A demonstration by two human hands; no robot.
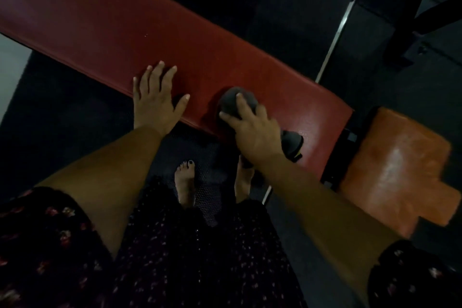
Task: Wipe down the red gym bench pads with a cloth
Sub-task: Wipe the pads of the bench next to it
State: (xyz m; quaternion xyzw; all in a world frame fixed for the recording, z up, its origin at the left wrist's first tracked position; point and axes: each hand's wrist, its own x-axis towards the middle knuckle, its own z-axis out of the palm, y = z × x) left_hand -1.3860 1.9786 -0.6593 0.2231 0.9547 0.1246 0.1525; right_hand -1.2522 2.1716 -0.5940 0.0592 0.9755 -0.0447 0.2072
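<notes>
Dim gym floor (75, 120) surrounds the long red pad (150, 40); left hand (155, 100) rests flat, fingers spread, on its near edge, while right hand (252, 130) grips a dark cloth (232, 101) bunched on the pad beside the smaller orange-red pad (395, 170)

Long red pad (150, 27) lying diagonally; dark grey cloth (232, 101) bunched near its right end; smaller orange-red pad (395, 170) just beside.

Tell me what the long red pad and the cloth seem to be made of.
The long red pad: likely vinyl or faux leather, smooth, with a dull sheen and seamed edge. The cloth: soft dark grey fabric, matte, bunched under the right hand; weave unclear.
</notes>
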